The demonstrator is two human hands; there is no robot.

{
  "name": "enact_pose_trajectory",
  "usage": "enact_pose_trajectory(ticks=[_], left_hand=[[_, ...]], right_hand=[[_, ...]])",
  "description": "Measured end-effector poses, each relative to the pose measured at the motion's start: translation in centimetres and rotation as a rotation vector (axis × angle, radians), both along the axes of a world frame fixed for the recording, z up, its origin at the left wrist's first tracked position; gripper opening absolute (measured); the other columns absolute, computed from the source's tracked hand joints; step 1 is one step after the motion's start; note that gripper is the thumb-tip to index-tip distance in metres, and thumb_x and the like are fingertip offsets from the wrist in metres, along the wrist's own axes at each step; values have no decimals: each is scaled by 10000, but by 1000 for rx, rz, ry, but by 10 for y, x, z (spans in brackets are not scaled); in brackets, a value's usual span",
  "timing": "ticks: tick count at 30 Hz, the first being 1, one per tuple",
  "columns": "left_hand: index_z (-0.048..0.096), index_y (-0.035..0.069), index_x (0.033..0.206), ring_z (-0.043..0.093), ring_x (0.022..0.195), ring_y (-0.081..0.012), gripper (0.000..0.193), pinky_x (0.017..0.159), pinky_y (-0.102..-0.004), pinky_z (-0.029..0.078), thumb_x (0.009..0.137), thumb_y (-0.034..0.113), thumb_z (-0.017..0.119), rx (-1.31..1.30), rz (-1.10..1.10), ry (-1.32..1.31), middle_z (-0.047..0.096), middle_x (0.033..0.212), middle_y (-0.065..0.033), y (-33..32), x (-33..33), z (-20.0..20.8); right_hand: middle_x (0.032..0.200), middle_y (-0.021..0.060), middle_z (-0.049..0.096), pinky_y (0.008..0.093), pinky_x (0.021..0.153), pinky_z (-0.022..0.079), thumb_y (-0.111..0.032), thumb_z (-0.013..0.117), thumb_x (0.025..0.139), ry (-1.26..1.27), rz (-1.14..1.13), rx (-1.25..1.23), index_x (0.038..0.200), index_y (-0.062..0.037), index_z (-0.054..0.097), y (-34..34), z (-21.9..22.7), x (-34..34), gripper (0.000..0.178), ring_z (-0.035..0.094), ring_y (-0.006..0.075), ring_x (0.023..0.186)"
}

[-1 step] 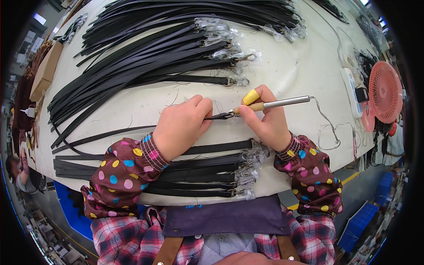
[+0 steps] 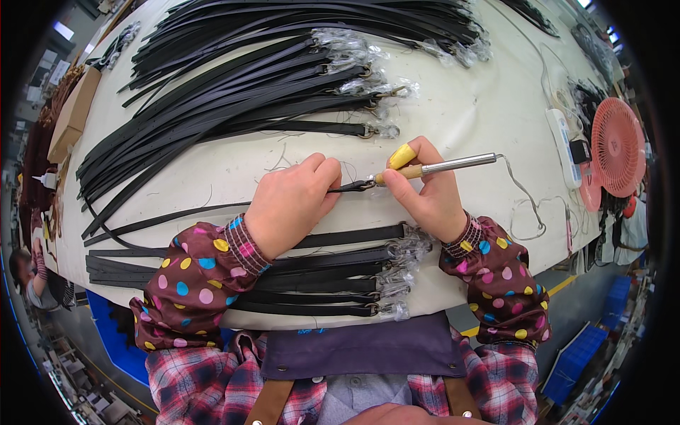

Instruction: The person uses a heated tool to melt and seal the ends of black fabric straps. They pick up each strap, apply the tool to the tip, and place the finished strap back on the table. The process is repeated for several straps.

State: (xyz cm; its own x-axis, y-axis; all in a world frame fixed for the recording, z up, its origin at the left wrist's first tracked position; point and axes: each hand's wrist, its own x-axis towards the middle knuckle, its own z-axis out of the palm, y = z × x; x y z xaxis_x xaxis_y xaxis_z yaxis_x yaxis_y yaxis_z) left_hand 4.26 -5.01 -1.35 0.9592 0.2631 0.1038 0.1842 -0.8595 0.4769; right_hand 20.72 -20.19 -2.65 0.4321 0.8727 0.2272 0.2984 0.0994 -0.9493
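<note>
My left hand [image 2: 292,204] is closed on a black strap [image 2: 354,187], pinching it near its hardware end. The rest of that strap appears to trail left across the table. In my right hand [image 2: 427,193] is a corded pen-like tool that looks like a soldering iron [image 2: 459,163], with a wooden grip and a metal barrel. Its wooden front end meets the metal fitting at the strap's end; the exact tip is too small to make out. A yellow cover [image 2: 401,156] wraps one right fingertip.
Black straps with plastic-wrapped hardware lie in a near bundle [image 2: 319,285] under my forearms and in larger far bundles [image 2: 234,99]. Loose thread ends are scattered about. A pink fan [image 2: 615,149] and a white power strip [image 2: 563,147] stand right; a cardboard box [image 2: 74,113] stands left.
</note>
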Motion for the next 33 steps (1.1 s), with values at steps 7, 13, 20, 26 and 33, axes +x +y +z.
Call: enact_pose_trajectory(ticks=[7, 13, 20, 26, 33], left_hand=[[592, 80, 1008, 592, 637, -195, 289, 585, -319, 486, 780, 135, 762, -234, -20, 0, 611, 815, -42, 1, 6, -5], [599, 65, 1021, 557, 592, -145, 269, 554, -285, 452, 798, 110, 743, -325, -49, -18, 601, 763, -34, 2, 15, -8], [579, 39, 972, 547, 633, -59, 127, 535, -224, 451, 922, 135, 646, -678, 67, 172, 629, 806, -23, 7, 18, 2], [545, 23, 992, 556, 680, -53, 141, 581, -204, 506, 964, 151, 597, -842, 88, 202, 655, 882, -30, 11, 16, 0], [534, 29, 991, 555, 692, -50, 132, 580, -202, 498, 970, 149, 585, -860, 97, 207, 655, 890, -30, 10, 16, 0]], right_hand=[[791, 21, 562, 247, 645, 421, -104, 670, 873, 45, 17, -67, 924, -20, 518, -1, 1, -2, 180, 506, 75, 726], [823, 30, 603, 228, 702, 442, -95, 628, 900, -4, 36, -116, 926, -24, 504, -1, 2, 1, 145, 573, 72, 774], [747, 26, 582, 235, 571, 411, -139, 684, 871, -10, 54, -144, 920, -19, 523, 0, -4, 1, 207, 501, 64, 647], [745, 39, 589, 226, 546, 426, -133, 686, 875, -14, 87, -139, 914, -13, 518, 3, -7, -1, 210, 523, 64, 630], [737, 61, 605, 239, 553, 447, -131, 687, 872, -63, 92, -174, 912, -9, 520, 3, -5, -1, 211, 563, 90, 629]])
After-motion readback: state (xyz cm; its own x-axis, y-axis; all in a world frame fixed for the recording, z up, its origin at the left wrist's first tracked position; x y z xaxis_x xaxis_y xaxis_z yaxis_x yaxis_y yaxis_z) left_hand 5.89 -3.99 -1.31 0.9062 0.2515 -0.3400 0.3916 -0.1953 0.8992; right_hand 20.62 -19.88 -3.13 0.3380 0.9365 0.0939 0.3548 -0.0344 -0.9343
